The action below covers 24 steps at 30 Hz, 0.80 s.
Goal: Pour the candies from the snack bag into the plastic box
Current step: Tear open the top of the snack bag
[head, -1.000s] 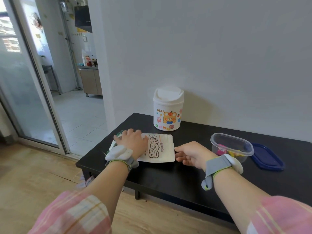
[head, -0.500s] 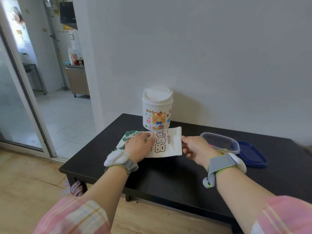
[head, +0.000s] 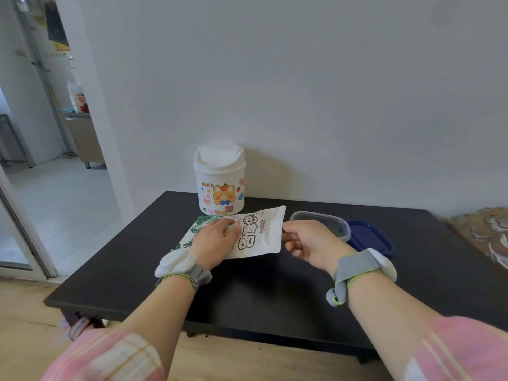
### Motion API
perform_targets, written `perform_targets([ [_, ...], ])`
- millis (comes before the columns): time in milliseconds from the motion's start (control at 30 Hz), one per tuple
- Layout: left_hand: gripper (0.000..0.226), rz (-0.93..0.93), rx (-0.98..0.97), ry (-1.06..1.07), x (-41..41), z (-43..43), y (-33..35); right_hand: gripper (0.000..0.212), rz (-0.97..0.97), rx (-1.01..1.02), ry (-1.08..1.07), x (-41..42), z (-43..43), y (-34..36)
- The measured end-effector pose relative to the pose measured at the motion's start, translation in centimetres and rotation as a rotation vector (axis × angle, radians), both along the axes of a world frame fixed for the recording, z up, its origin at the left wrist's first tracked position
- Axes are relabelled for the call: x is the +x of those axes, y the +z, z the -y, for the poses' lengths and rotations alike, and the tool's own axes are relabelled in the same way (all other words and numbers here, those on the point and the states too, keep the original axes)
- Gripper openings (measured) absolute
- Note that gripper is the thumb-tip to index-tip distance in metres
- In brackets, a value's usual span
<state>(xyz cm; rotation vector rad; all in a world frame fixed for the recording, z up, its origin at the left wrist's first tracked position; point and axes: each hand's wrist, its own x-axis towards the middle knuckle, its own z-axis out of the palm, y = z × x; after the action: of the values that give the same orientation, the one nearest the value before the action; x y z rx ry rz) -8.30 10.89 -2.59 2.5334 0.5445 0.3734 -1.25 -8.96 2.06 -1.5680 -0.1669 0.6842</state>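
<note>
A white snack bag (head: pixel 261 232) with bold black lettering is held just above the black table (head: pixel 261 292), its right end tilted upward. My left hand (head: pixel 217 242) lies over its left half and grips it. My right hand (head: pixel 308 240) pinches the bag's right edge. Right behind my right hand sits the clear plastic box (head: pixel 323 221), open, with most of its inside hidden by the hand.
A white lidded bin with a bear picture (head: pixel 219 178) stands by the wall, just behind the bag. A dark blue lid (head: pixel 371 237) lies flat to the right of the box. A patterned fabric (head: pixel 483 232) lies beyond the table's right end. The doorway opens at the left.
The bag lay flat under my left hand; my right hand has taken its right edge and both hands have raised that end toward the box. The camera has panned right.
</note>
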Motion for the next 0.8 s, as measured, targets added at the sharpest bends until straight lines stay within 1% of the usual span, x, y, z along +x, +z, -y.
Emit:
perform_targets([
  [200,0.048,-0.014,0.014,-0.01,0.1,0.4,0.1,0.01,0.045,-0.027,0.02,-0.1,0.4,-0.1],
  [333,0.046,0.002,0.068,0.025,-0.1,0.4,0.2,0.01,0.082,-0.113,0.077,-0.1,0.7,-0.1],
  [400,0.036,0.069,0.078,0.036,-0.3,0.7,0.7,0.014,0.108,-0.163,0.078,-0.1,0.4,-0.1],
  [467,0.017,0.161,0.062,0.035,-0.6,1.2,1.5,0.014,0.113,-0.187,0.076,-0.3,0.0,-0.2],
  [500,0.016,0.184,0.038,0.028,-0.8,1.5,2.0,0.013,0.115,-0.195,0.078,-0.4,-0.3,-0.2],
  [567,0.027,0.169,-0.026,-0.021,-1.0,2.1,3.0,0.011,0.124,-0.218,0.071,-0.6,-0.8,-0.2],
  [667,0.037,0.067,-0.084,-0.156,-1.1,3.0,4.1,0.013,0.133,-0.248,0.048,-0.9,-1.1,-0.3],
  [800,0.042,-0.047,0.007,-0.203,-1.1,3.6,4.3,0.018,0.111,-0.263,0.024,-1.0,-1.0,-0.2],
])
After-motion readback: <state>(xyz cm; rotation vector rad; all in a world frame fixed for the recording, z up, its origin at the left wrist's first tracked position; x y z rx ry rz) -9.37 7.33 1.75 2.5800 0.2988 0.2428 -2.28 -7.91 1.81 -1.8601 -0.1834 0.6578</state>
